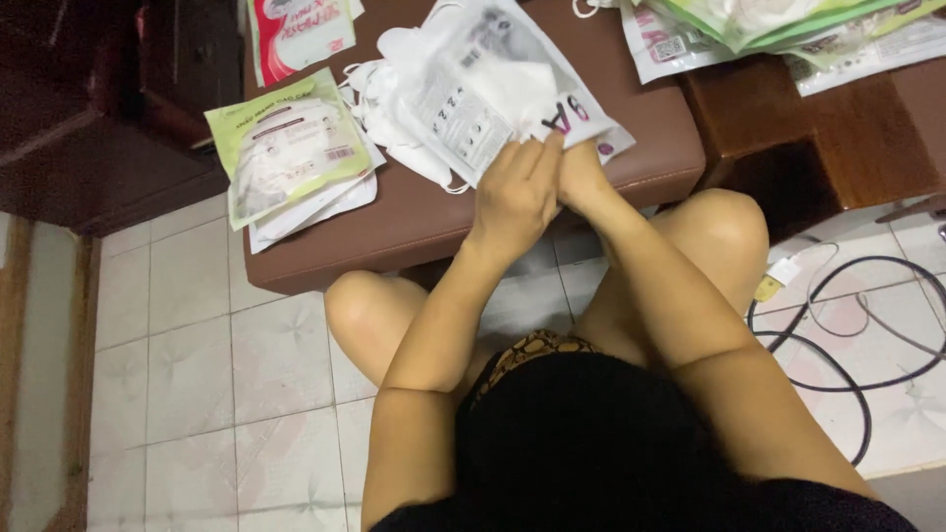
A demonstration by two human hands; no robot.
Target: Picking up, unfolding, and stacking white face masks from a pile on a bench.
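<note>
gripping a clear pouch (498,94) with mask inside, left hand (514,192) and right hand (581,177) fingers clamped, loose masks (394,74) unpacked, packed stack (291,158) beside.

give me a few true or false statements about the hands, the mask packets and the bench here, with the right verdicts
1. Both hands, the left hand and the right hand, are on the clear printed plastic packet with a white mask inside. True.
2. That packet lies on the tiled floor. False: it is held over the brown padded bench.
3. A green-edged mask packet tops a small stack at the bench's left end. True.
4. The black cable is coiled on the bench. False: it lies on the floor at the right.
5. Loose white masks sit behind the held packet. True.
</note>
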